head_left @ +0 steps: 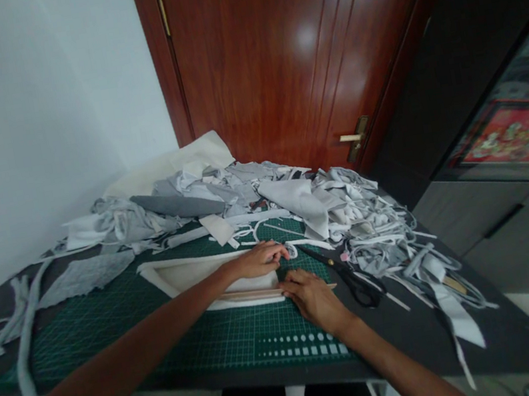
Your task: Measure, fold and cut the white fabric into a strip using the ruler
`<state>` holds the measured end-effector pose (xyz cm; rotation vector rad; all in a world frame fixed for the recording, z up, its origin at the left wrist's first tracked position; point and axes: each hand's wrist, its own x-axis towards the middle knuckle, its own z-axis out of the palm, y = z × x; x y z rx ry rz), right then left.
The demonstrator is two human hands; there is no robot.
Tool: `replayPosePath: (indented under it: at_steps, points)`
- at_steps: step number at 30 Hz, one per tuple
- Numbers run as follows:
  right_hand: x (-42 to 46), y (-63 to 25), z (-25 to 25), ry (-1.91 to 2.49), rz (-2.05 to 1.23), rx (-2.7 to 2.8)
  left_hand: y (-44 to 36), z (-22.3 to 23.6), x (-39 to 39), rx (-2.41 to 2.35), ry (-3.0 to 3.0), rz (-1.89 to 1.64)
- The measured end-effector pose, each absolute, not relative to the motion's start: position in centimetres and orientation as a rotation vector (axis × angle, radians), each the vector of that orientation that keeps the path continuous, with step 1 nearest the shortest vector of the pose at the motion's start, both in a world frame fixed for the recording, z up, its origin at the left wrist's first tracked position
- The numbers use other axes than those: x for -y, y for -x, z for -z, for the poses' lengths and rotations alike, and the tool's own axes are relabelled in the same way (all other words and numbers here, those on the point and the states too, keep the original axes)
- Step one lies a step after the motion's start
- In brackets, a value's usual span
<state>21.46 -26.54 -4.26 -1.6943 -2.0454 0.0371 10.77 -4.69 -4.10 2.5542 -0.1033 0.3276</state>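
Note:
My left hand (259,259) rests with curled fingers on the far edge of a white felt-like fabric piece (196,277), which is folded into a long wedge shape. My right hand (314,299) lies across the right end of a thin wooden strip (250,293), its fingers pressing on it. The strip runs along the fabric's near edge. Both lie on a green cutting mat (115,338). Black-handled scissors (358,287) sit just right of my right hand, beside a heap of grey and white fabric scraps (350,224).
The mat lies on a dark table (418,328) against a white wall (30,129) on the left. More scraps spread along the back and left. Behind stands a red-brown wooden door (271,55) with a brass handle (353,138). Dark glass-fronted cabinets stand right.

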Motion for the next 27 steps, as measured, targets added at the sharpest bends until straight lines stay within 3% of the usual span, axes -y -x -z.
replayPosePath:
  at_steps: [27]
  points:
    - [30.6, -20.7, 3.9, 1.668, -0.168, 2.033, -10.1, 3.1, 6.5, 0.098, -2.712, -0.44]
